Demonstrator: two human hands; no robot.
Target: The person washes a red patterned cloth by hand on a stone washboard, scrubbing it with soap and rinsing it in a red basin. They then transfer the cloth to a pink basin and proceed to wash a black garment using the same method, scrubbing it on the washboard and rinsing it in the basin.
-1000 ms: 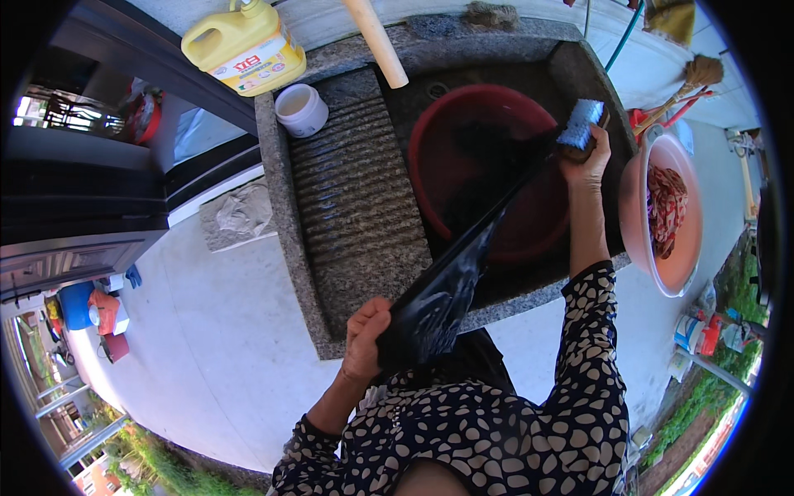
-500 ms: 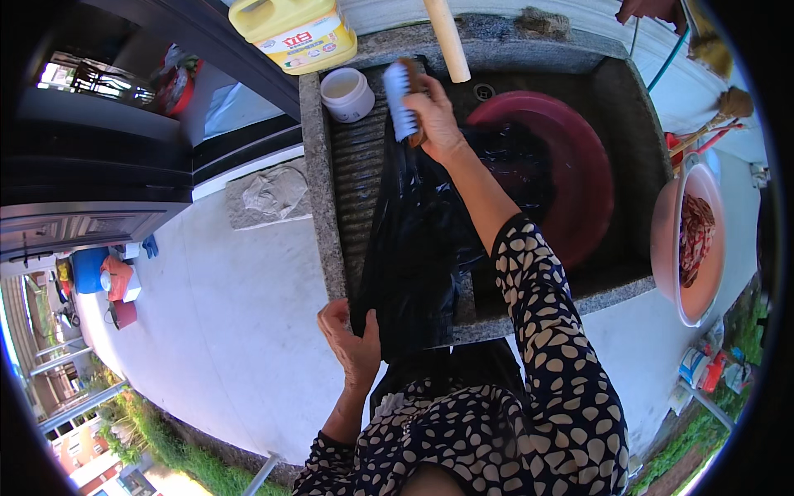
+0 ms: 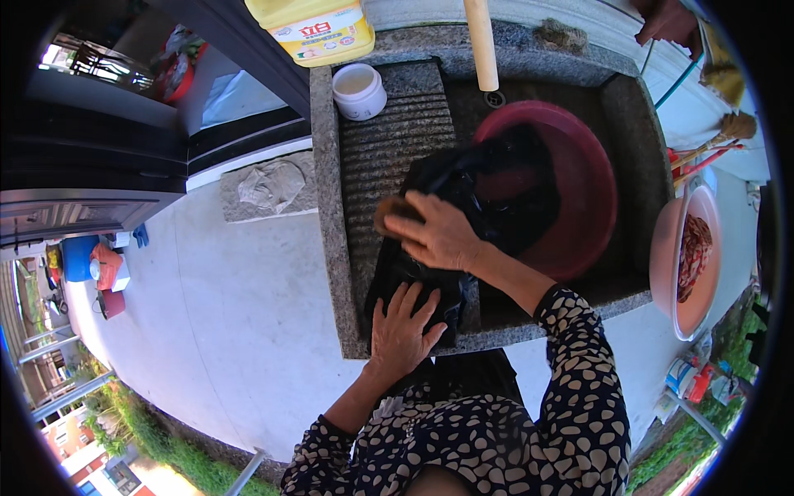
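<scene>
A wet black cloth or garment (image 3: 438, 175) lies over the ridged washboard (image 3: 389, 145) of a stone sink (image 3: 329, 207). Its far part trails into a maroon basin (image 3: 597, 194) holding water. My right hand (image 3: 442, 234) grips a brown-backed scrubbing brush (image 3: 395, 217) and presses it onto the cloth, so the bristles are hidden. Nearer the front edge, my left hand (image 3: 403, 331) lies flat on the cloth with its fingers spread.
A white tub (image 3: 359, 93) stands at the washboard's far left corner, by a yellow jug (image 3: 318, 33). A pale pole (image 3: 481, 45) juts over the sink's back edge. To the right, a pink basin (image 3: 662, 248) holds patterned red cloth. A stone slab (image 3: 269, 188) lies left.
The brush has come down from the far end of the washboard, turning bristles-down onto the cloth. My left hand has moved from the cloth's near edge onto it. Black cloth has slid nearer.
</scene>
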